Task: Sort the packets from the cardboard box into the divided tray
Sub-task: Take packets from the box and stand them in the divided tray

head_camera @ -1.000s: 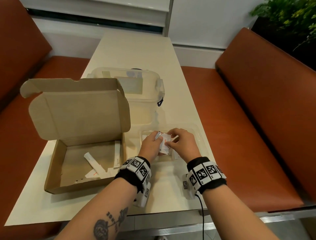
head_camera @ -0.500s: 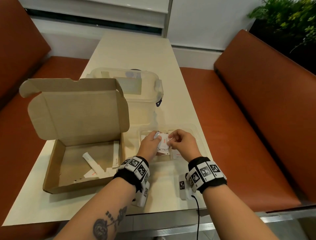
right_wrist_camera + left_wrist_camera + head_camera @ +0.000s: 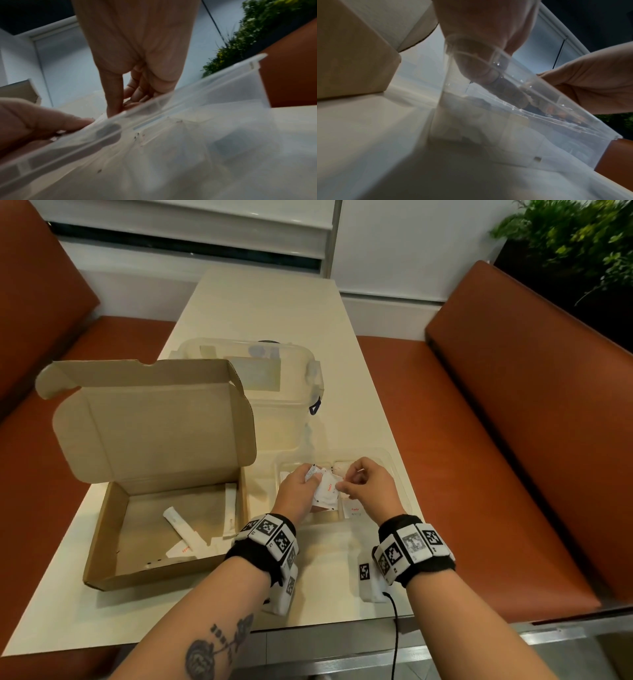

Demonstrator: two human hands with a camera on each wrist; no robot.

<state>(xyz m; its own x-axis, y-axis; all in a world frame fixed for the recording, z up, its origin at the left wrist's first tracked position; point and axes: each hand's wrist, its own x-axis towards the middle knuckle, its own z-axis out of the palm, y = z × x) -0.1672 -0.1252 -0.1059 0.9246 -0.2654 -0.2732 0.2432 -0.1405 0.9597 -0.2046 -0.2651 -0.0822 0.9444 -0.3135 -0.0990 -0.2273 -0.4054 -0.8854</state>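
Right hand (image 3: 368, 486) lifted slightly; both grips pinch packets (image 3: 325, 489), left hand (image 3: 296, 491) curled.

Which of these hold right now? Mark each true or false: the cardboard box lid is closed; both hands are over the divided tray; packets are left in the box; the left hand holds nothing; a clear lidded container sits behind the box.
1. The cardboard box lid is closed: false, the lid stands open.
2. Both hands are over the divided tray: true; left hand and right hand are there.
3. Packets are left in the box: true, white packets in the box.
4. The left hand holds nothing: false, it grips white packets.
5. A clear lidded container sits behind the box: true.
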